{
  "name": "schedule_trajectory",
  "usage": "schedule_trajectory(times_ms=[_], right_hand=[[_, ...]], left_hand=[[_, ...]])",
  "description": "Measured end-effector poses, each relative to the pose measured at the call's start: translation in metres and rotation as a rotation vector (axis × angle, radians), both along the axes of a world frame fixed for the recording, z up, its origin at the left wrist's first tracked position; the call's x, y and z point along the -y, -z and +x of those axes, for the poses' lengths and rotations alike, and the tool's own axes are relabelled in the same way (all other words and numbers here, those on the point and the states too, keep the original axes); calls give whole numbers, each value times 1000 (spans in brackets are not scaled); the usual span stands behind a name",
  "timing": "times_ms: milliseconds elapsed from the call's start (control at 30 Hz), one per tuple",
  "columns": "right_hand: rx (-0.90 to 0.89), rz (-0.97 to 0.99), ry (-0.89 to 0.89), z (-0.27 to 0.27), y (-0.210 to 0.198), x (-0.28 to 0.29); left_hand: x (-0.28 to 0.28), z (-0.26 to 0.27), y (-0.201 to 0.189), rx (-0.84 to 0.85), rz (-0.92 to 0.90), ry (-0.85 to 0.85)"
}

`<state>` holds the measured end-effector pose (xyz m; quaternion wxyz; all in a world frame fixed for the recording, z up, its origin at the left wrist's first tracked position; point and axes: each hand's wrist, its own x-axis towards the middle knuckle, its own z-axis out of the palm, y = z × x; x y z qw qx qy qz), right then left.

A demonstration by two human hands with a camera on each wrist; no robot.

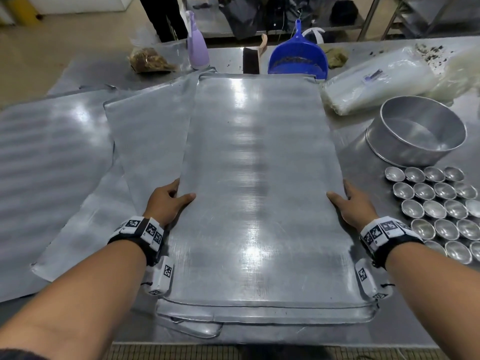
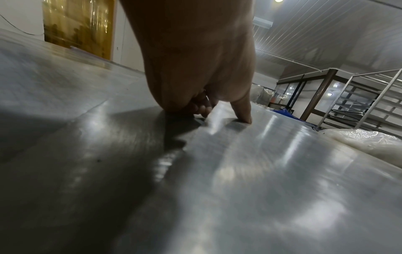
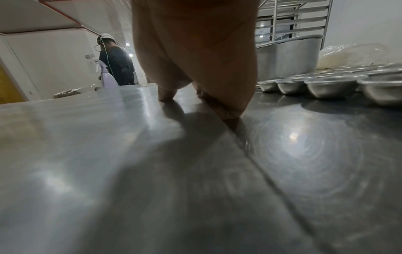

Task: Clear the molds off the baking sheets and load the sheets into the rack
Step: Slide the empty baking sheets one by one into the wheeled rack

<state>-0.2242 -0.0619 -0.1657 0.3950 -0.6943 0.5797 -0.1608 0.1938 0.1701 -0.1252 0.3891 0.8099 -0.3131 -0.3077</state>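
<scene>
A bare metal baking sheet (image 1: 259, 178) lies lengthwise in front of me on top of other sheets (image 1: 145, 131). My left hand (image 1: 168, 201) grips its left long edge, thumb on top and fingers curled under the rim. In the left wrist view the left hand (image 2: 206, 110) shows the thumb pressed on the sheet (image 2: 261, 171). My right hand (image 1: 350, 203) grips the right long edge the same way. The right hand (image 3: 202, 96) straddles the sheet's rim (image 3: 239, 137). Several small round molds (image 1: 439, 209) sit on the table to the right, off the sheets.
A large round cake pan (image 1: 415, 133) stands behind the molds. Bags of white plastic (image 1: 384, 81), a blue dustpan (image 1: 298, 55) and a lilac spray bottle (image 1: 197, 45) lie at the table's far side. A metal rack (image 2: 359, 103) stands beyond the table. A person (image 3: 117, 61) stands past the far edge.
</scene>
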Motion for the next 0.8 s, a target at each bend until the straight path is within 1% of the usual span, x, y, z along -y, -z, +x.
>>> schedule_trajectory(times_ms=[100, 133, 200, 233, 267, 300, 333, 367, 400, 467, 533, 633, 733, 800], right_hand=[[-9, 33, -20, 1, -3, 4], [-39, 45, -36, 1, -6, 4], [-150, 60, -48, 4, -16, 1], [-239, 25, -54, 6, -22, -4], [-322, -54, -78, 8, -30, -12], [-365, -161, -131, 9, -37, -21], [-366, -248, -213, 8, -41, -32], [-338, -280, -309, 6, -47, -45], [-306, -256, -417, 5, -52, -59], [-300, -193, -630, -1, -59, -90], [-311, -185, -774, -7, -66, -118], [-283, -186, -891, -21, -69, -150], [-290, -228, -1016, -34, -67, -173], [-270, -271, -1037, -42, -63, -181]], left_hand=[[0, 0, -6, 52, 80, 52], [-2, -3, -9, 79, 120, 86], [-5, -10, -15, 205, 261, 154], [-9, -17, -20, 276, 326, 178], [-13, -26, -23, 361, 358, 203], [-20, -40, -30, 450, 369, 235], [-26, -52, -35, 510, 365, 279], [-33, -67, -42, 526, 362, 331], [-40, -78, -45, 486, 358, 395], [-55, -106, -53, 375, 395, 523], [-69, -134, -58, 344, 443, 595], [-93, -167, -57, 384, 459, 586], [-114, -187, -55, 422, 472, 592], [-128, -196, -51, 412, 449, 560]])
